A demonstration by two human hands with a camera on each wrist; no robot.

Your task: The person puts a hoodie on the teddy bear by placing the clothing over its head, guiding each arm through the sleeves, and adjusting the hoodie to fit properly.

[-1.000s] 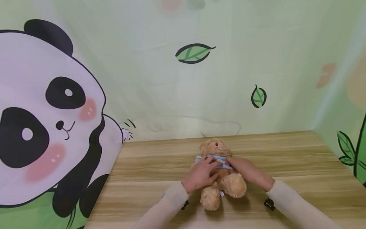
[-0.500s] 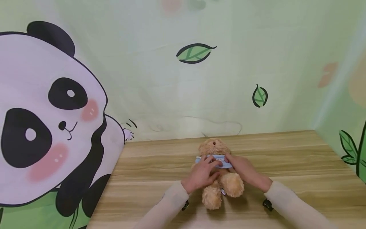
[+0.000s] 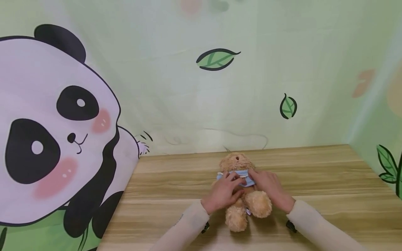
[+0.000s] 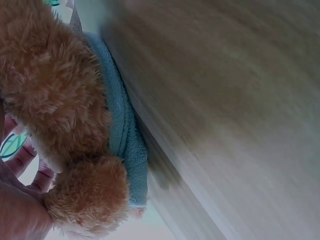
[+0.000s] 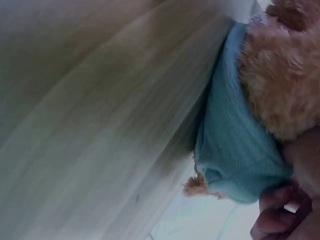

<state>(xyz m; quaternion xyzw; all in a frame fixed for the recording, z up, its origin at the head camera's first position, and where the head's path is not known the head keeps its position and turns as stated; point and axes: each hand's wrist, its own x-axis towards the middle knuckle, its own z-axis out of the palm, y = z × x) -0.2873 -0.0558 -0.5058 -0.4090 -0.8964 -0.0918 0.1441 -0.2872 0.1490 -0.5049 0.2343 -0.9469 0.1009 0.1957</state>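
Note:
A light-brown teddy bear (image 3: 237, 162) lies on its back on the wooden table, its legs towards me. Around its body is a light-blue cloth garment (image 3: 249, 182), which runs under its back in both wrist views. My left hand (image 3: 221, 193) rests on the bear's front, with its fingertips at the garment and spread fingers (image 4: 22, 159) beyond the fur. From the right side, my right hand (image 3: 271, 188) pinches the garment's edge; curled fingers (image 5: 272, 220) show there in the right wrist view. The bear's arms are mostly hidden.
The wooden table (image 3: 169, 195) meets a pale green printed backdrop (image 3: 169, 94) behind the bear. A large printed panda (image 3: 91, 115) fills the left side of it. A small white tag (image 3: 248, 211) sticks out between the bear's legs.
The blue garment lies flatter across the bear's front than a second ago. Both hands stay at the bear, with only slight shifts. The whole head view has drifted a little to the right.

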